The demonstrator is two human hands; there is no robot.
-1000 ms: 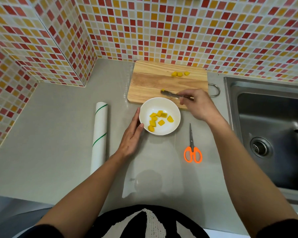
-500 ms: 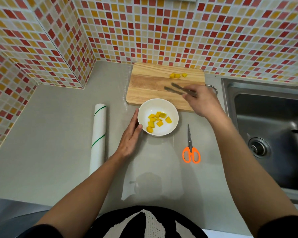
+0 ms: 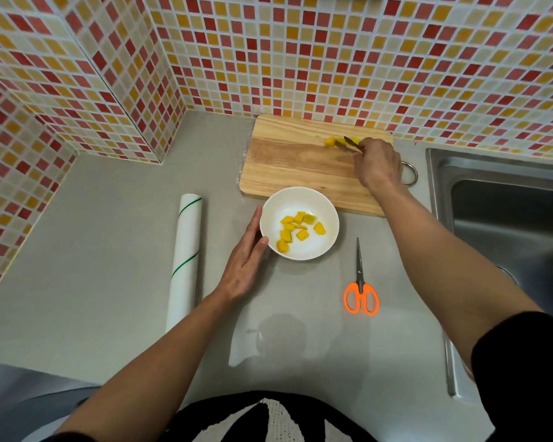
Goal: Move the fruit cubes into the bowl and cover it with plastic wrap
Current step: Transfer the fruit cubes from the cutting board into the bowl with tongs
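Tongs at fruit cubes on cutting board, behind bowl.
Right hand (image 3: 379, 164) grips tongs (image 3: 353, 144) at cubes (image 3: 330, 141) on board (image 3: 288, 164); left hand (image 3: 245, 266) flat against bowl (image 3: 329, 228) holding cubes.

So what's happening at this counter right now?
A person is moving yellow fruit cubes with tongs. The right hand grips the tongs at the last cubes on the cutting board. The left hand rests flat against the white bowl, which holds several cubes. The plastic wrap roll lies untouched.

Right hand (image 3: 379, 164) moved tongs (image 3: 353, 144) – onto far cubes (image 3: 330, 141)
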